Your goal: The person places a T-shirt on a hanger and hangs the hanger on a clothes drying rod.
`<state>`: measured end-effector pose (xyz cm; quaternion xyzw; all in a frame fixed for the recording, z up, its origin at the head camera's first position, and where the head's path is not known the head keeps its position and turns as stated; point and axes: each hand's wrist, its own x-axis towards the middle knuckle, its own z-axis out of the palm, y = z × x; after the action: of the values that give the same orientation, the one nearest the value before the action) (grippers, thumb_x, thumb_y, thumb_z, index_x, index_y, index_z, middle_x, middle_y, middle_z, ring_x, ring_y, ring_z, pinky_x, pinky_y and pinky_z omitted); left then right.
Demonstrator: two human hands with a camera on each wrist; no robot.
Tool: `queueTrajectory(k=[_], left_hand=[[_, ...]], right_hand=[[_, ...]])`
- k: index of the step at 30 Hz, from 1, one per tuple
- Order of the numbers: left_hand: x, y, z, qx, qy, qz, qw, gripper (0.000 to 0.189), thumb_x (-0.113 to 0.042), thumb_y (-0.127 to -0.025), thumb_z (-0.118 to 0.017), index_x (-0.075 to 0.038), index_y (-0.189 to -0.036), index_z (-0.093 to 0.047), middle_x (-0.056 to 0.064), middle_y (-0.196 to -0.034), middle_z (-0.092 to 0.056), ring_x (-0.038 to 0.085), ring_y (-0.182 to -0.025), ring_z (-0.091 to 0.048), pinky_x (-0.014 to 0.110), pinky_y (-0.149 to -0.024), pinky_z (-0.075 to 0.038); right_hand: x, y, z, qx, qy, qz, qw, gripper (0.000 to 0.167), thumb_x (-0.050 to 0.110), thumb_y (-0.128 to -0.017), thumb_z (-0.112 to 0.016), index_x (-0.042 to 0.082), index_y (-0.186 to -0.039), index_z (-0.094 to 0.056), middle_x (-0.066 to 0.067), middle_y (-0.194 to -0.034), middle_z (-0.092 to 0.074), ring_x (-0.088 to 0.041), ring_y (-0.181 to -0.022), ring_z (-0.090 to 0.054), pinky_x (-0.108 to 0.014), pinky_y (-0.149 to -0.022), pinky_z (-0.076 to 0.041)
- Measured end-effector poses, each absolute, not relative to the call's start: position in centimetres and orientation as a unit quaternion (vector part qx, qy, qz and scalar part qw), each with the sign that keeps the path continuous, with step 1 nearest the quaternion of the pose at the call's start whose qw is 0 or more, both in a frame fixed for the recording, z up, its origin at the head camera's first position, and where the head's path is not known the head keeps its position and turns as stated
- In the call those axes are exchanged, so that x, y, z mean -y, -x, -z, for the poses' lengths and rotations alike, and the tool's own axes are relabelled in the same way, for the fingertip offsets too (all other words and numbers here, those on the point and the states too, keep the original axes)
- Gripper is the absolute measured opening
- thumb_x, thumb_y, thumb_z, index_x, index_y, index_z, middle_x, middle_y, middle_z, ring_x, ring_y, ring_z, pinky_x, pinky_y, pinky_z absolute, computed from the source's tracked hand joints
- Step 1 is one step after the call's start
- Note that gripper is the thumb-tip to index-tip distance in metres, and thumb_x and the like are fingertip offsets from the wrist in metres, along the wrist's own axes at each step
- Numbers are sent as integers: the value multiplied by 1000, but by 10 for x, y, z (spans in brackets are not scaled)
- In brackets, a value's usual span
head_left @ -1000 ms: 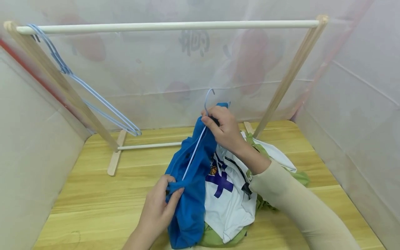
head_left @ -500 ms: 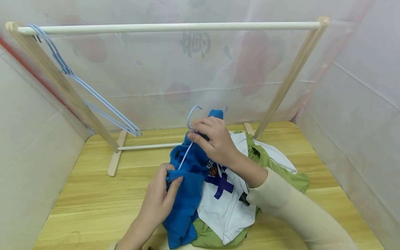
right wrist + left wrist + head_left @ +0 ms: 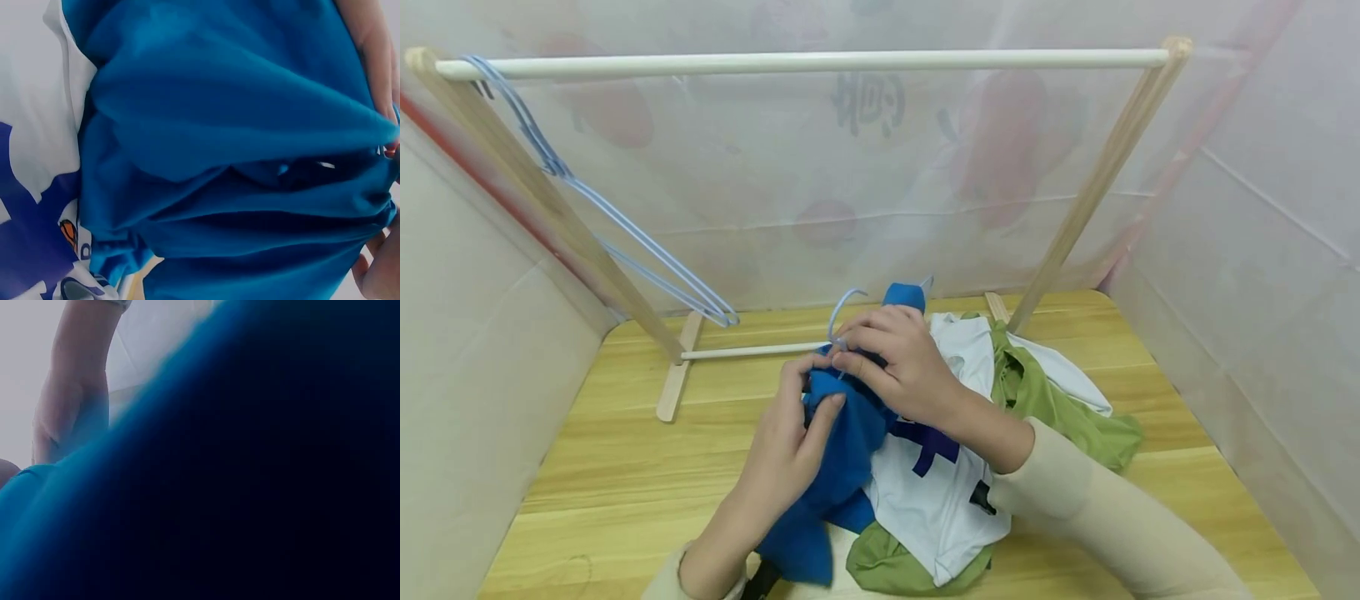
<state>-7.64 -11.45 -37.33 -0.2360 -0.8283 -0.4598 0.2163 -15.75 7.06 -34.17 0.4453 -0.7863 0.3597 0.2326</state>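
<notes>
Both hands work at a blue garment (image 3: 853,437) with a light-blue wire hanger (image 3: 837,315) partly inside it. My right hand (image 3: 898,362) pinches the hanger at the base of its hook, which sticks up beyond the fingers. A bit of the hanger's far end pokes out of the cloth behind that hand. My left hand (image 3: 790,429) pinches the garment's edge between thumb and fingers, close beside the right fingertips. Blue folds (image 3: 219,137) fill most of the right wrist view. Dark blue cloth (image 3: 187,487) blocks most of the left wrist view.
A white shirt (image 3: 940,533) with a purple print lies beside the blue garment, over green clothing (image 3: 1075,417). Behind stands a wooden rack with a white rail (image 3: 805,63). Light-blue hangers (image 3: 617,217) hang at its left end. Pale sheets wall in the wooden table (image 3: 625,467).
The right hand has come down and left with the hanger, toward the left hand, which has risen a little. Less of the hanger's arm shows, and the blue cloth is bunched between the hands.
</notes>
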Motion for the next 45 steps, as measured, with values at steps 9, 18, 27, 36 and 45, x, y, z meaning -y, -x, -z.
queueTrajectory(k=[9,18,27,36,45], left_hand=[[111,84,364,826,244,462,213,63,-4,-99,-60,-9,-150,-23,9,-134,-58,15,-104,-61,29,-74,-50],[115,77,361,841,265,458,113,87,-17,-98,-66,-21,-158,-4,10,-149,-48,19,-129,-55,44,-102,-49],[140,55,359,904,174,378,95,71,-35,-98,-64,-27,-156,-24,0,-146,-51,20,-121,-59,43,-88,-56],[156,34,363,953,160,214,143,25,-33,-102,-58,-12,-113,-67,0,-101,-70,16,-89,-67,41,-75,-60],[140,44,364,938,191,202,209,17,-17,-99,-62,-14,-85,-54,-12,-67,-41,4,-58,-39,19,-51,-36]], right_hand=[[-72,155,346,757,-464,-395,235,42,46,-101,-53,12,-104,-79,-3,-108,-71,-17,-104,-63,-45,-96,-41],[-74,160,348,759,-469,-380,242,29,40,-101,-56,16,-95,-71,0,-101,-67,-16,-98,-59,-37,-86,-44],[-85,168,341,759,-438,-416,244,28,32,-105,-51,10,-94,-65,-3,-97,-64,-18,-90,-53,-35,-82,-42],[-94,175,333,746,-425,-458,232,5,7,-97,-62,9,-94,-64,-5,-95,-62,-20,-92,-53,-35,-85,-42],[-85,170,335,737,-451,-456,216,17,24,-103,-56,11,-94,-63,-4,-97,-61,-19,-91,-51,-34,-82,-40]])
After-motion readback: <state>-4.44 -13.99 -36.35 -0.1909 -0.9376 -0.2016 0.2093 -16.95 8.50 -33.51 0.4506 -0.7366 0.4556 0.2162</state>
